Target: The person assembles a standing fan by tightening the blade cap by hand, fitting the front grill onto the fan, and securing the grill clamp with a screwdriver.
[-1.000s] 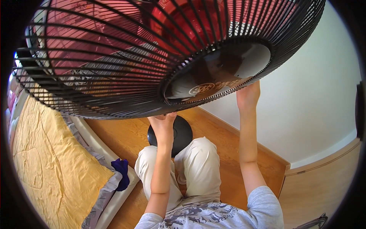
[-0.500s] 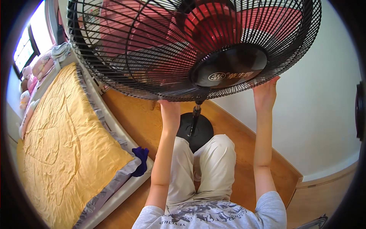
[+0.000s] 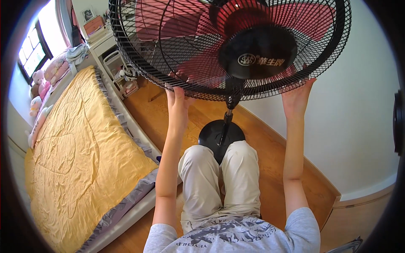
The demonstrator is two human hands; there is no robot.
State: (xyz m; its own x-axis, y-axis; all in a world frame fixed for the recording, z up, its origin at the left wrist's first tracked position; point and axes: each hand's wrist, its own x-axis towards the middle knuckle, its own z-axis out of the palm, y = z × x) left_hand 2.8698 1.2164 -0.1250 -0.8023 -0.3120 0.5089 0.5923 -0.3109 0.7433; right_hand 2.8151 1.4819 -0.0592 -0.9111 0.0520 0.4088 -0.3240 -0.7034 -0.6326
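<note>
A black standing fan (image 3: 258, 52) with red blades fills the upper middle, its round wire grille tilted toward me. My left hand (image 3: 178, 105) holds the grille's lower left rim, thumb in front and the other fingers partly hidden behind the wires. At the lower right rim, my right hand (image 3: 297, 99) grips the same grille, its fingers mostly behind it. Below the fan head, a short pole (image 3: 228, 116) runs down to a round black base (image 3: 207, 135) on the floor, just beyond my knees.
To the left stands a bed with a yellow quilt (image 3: 76, 156) and several plush toys (image 3: 40, 82). A white desk (image 3: 101, 44) with shelves is at the far left, beside a window (image 3: 33, 55). A white wall (image 3: 354, 105) rises on the right above the wooden floor (image 3: 274, 147).
The fan head has tipped, showing its front cap more squarely and more of its neck. My left hand has shifted left and up along the rim; my right hand stays on it.
</note>
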